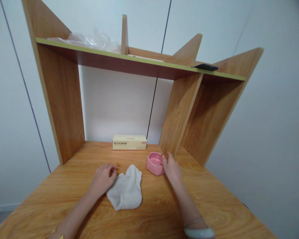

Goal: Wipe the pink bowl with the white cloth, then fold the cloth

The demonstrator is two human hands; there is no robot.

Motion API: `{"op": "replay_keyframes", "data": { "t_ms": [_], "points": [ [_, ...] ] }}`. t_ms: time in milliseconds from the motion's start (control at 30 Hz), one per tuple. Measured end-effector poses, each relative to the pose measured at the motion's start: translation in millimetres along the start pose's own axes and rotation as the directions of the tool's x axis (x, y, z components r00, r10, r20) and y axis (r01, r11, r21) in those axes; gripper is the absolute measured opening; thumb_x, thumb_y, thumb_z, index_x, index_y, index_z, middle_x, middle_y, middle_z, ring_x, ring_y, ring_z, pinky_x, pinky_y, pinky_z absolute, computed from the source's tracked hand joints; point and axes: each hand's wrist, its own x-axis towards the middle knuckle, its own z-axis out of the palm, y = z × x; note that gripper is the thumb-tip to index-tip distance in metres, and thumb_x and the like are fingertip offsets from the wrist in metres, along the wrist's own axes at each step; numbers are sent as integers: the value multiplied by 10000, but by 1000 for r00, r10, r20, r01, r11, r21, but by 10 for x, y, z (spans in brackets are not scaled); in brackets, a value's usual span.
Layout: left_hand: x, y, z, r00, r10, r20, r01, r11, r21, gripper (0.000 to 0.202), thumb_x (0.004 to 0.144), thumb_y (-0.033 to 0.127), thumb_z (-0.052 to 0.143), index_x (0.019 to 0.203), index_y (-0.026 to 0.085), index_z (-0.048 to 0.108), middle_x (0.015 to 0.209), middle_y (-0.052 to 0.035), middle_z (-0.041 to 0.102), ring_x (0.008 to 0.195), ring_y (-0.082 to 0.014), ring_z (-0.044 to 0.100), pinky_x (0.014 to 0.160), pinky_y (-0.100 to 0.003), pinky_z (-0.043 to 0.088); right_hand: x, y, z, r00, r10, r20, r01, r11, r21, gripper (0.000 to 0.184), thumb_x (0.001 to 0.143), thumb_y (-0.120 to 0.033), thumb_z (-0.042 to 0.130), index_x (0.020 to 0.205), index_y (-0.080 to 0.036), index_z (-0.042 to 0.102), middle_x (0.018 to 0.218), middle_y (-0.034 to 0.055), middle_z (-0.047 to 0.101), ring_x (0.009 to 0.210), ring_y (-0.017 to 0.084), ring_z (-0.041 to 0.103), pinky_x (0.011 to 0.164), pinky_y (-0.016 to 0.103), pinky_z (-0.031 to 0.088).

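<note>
White wall panels (119, 103) with thin dark seams stand behind a wooden desk (214, 202), and a shelf (144, 65) with a yellow-green front edge runs across above it; up there I make out a crumpled clear plastic bag (97, 41) at the left and a dark flat object (206, 67) at the right. On my head view, a grey cloth (127, 192) lies loosely spread near the middle of the desk, its outline uneven; the left hand (104, 176) rests at its upper left edge, fingers loosely curled, with a gap showing between thumb and fingers. Farther back and to the right sits a pink ashtray (153, 168), upright, its angular sides facing me; the right hand (173, 168) is at its right side, fingers parted, one digit over the rim, though I cannot tell whether it grips. Behind both, a pale yellow box (129, 143) lies lengthwise at the back of the desk; I also see a white bangle (199, 233) and a chain bracelet (196, 220) on the right arm.
</note>
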Motion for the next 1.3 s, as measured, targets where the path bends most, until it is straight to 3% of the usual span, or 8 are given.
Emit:
{"op": "replay_keyframes", "data": {
  "t_ms": [167,367,567,767,900,1033,1167,1300],
  "points": [
    [-16,8,-69,994,-63,91,56,995,78,178,752,262,451,727,179,607,825,-83,653,805,-219,565,732,-296,356,-206,-394,267,875,-437,208,410,897,163,366,738,-115,420,1056,-180,589,1049,79,618,976,182,554,843,292,399],
    [-50,2,-51,985,-32,170,37,999,-21,175,719,312,472,693,191,596,726,-53,655,719,-217,573,653,-284,342,-303,-544,496,659,-571,491,442,821,361,379,655,-67,460,972,-204,616,975,27,640,870,156,578,764,261,429],
    [-24,-10,-60,977,-97,192,104,994,-26,148,687,280,477,591,187,543,607,-36,629,644,-199,574,588,-263,329,-479,-369,-126,805,-487,339,490,868,85,181,645,-96,445,725,-204,567,721,-2,586,681,148,541,629,243,395],
    [-20,47,-131,979,-171,109,156,978,138,140,682,278,469,613,182,543,674,-88,641,719,-244,584,648,-301,351,-1064,309,-603,888,-297,351,379,905,-193,260,579,-65,399,702,-239,549,788,17,571,766,163,540,685,255,385],
    [-55,79,-139,990,-122,68,102,964,245,156,686,273,464,739,157,553,789,-136,626,809,-299,553,713,-366,350,-1306,718,-663,855,-171,490,314,922,-227,120,609,-168,507,652,-249,583,782,34,610,729,177,554,674,257,396],
    [-82,197,-132,995,90,32,-92,994,63,182,714,200,432,857,157,536,877,-105,597,853,-249,516,755,-343,346,-1267,755,-645,932,-93,352,155,976,-153,140,707,-342,490,719,-253,598,703,22,621,666,180,560,610,255,403],
    [-190,403,-97,899,382,213,-343,918,-199,213,709,141,437,824,222,596,827,-35,597,831,-206,497,764,-315,333,-1159,617,-457,961,-49,271,99,979,-177,216,699,-414,506,726,-222,600,657,27,616,634,183,558,572,254,391],
    [-301,507,-63,822,477,312,-415,876,-245,241,706,150,475,822,278,643,815,-15,602,830,-209,487,760,-322,311,-1098,589,-290,954,-70,292,145,959,-244,93,607,-296,576,641,-211,559,682,24,617,660,169,550,593,239,381]
  ]
}}
